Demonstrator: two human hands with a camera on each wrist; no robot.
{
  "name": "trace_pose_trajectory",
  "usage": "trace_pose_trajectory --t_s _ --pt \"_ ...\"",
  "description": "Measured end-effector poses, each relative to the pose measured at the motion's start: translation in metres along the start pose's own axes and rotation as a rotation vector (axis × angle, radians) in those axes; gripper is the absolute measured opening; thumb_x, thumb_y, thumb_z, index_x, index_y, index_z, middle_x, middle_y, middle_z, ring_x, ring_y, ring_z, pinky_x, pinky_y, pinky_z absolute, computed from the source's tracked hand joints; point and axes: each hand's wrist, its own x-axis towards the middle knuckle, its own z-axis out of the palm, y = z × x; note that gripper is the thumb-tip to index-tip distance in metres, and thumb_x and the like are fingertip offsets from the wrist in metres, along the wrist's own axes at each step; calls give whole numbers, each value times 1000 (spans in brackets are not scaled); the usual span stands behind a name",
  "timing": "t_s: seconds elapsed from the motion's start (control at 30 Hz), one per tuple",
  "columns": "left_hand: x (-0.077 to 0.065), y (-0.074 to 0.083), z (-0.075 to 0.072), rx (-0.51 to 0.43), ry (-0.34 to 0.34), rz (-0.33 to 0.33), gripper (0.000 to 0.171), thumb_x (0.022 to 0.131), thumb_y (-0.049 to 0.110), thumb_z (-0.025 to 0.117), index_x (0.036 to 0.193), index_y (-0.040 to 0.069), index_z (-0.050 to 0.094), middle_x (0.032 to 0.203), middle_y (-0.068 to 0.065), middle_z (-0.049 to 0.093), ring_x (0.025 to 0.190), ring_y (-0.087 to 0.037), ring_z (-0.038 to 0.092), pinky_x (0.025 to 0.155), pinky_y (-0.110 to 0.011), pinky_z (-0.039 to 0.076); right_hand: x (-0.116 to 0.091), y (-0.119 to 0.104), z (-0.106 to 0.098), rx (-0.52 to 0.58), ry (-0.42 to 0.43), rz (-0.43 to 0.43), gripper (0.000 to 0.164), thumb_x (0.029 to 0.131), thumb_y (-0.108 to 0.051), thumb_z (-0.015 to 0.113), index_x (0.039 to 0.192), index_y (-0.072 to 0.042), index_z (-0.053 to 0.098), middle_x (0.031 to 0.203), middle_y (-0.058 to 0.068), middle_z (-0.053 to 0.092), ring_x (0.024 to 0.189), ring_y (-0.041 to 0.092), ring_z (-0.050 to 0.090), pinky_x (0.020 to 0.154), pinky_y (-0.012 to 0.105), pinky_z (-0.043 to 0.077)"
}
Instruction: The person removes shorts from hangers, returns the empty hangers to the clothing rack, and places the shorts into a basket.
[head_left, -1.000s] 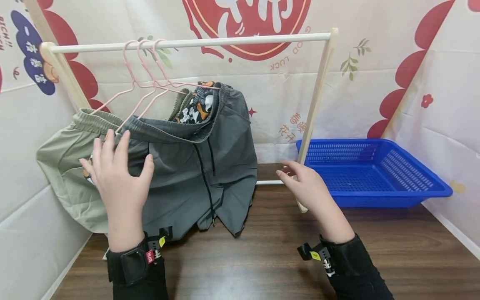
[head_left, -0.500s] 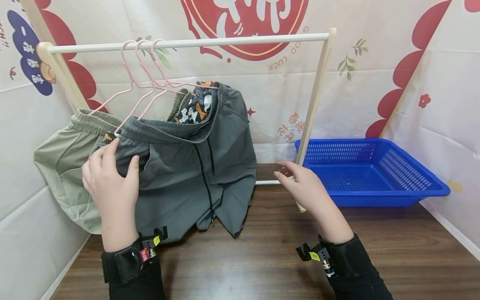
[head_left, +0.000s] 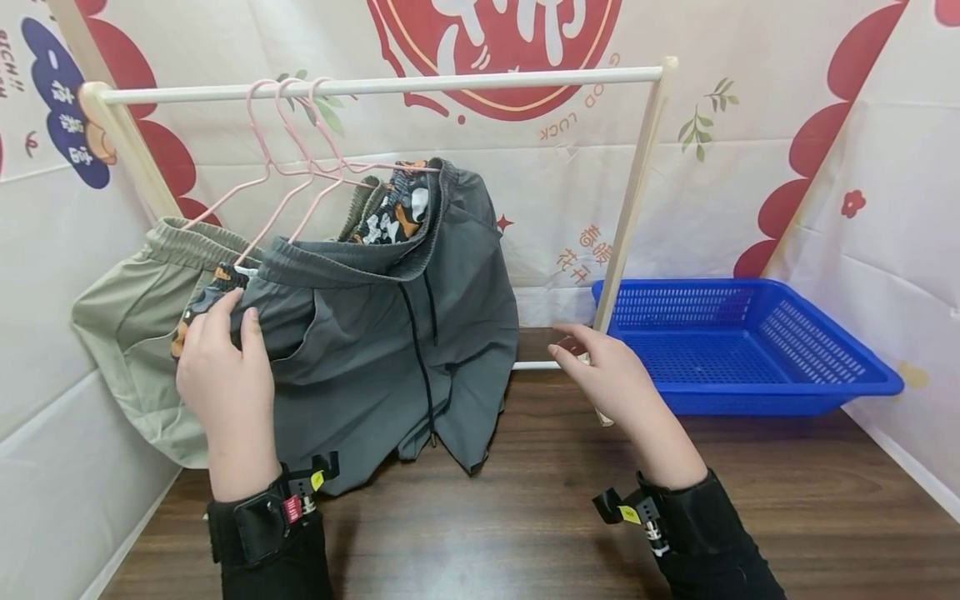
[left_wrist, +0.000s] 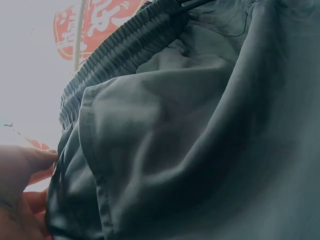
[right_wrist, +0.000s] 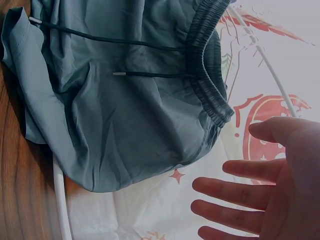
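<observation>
Dark grey shorts (head_left: 375, 350) with a black drawstring hang in front on a pink hanger. My left hand (head_left: 232, 375) pinches their left side edge below the waistband; in the left wrist view the thumb (left_wrist: 35, 159) lies at the edge of the grey cloth, with fingers partly hidden behind it. Behind hang patterned shorts (head_left: 217, 287) and light green shorts (head_left: 142, 333), mostly covered. My right hand (head_left: 611, 371) hovers beside the rack's right post, holding nothing; its fingers are spread in the right wrist view, apart from the grey shorts (right_wrist: 130, 110).
A white rack rail (head_left: 465, 82) carries the pink hangers (head_left: 318, 171) toward its left end. At the right, a blue plastic basket (head_left: 765, 387) stands on the brown wooden table (head_left: 480, 533). A printed cloth backdrop (head_left: 555, 192) closes off the back.
My left hand has come down onto the grey shorts' left edge. That edge has shifted right, showing more of the patterned shorts behind. The right hand has stayed almost still.
</observation>
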Motion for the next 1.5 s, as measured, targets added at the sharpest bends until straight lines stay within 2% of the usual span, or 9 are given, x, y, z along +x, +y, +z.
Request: trace_pose_trajectory --t_s 0.23,0.4,0.5,0.77,0.97,1.2,1.5 --pt "2 -5 -3 82 -103 -33 33 103 27 50 125 8 64 119 -18 65 99 -48 60 78 -62 42 1 0 0 -2 4 -8 51 101 -46 48 138 -12 54 116 10 66 101 28 61 81 47 49" --pt "1 -7 0 101 -178 18 33 105 27 44 125 8 62 114 -22 66 93 -52 60 75 -64 41 1 0 1 -5 15 -16 49 101 -44 48 137 -11 55 114 10 66 99 28 61 79 46 49" --pt "0 -6 4 66 -144 47 31 105 24 45 121 5 62 109 -25 66 89 -52 60 73 -63 40 0 0 1 -1 23 -20 48 101 -42 49 136 -11 55 113 10 66 98 28 61 79 46 50" --pt "-3 -1 14 -36 28 103 26 102 18 52 110 -2 66 100 -25 68 82 -51 61 71 -60 42 -1 -1 -1 5 35 -26 46 102 -41 49 136 -10 56 114 11 66 98 28 61 80 47 49" --pt "-7 7 21 -84 102 138 25 100 16 54 107 -4 67 93 -26 68 75 -50 61 67 -59 43 0 -1 -1 6 37 -29 45 101 -40 50 135 -10 56 114 12 66 100 29 61 82 48 49" --pt "-7 7 23 -93 151 179 27 100 18 53 105 -4 68 93 -26 69 73 -49 61 65 -59 43 1 -1 0 6 43 -32 45 101 -40 50 134 -10 57 114 12 67 100 30 62 83 48 49" --pt "-5 7 20 -139 136 229 29 100 20 54 104 -5 68 91 -26 68 73 -47 62 66 -57 44 1 0 0 1 49 -31 44 101 -40 50 135 -12 57 114 11 67 101 30 63 84 49 49"
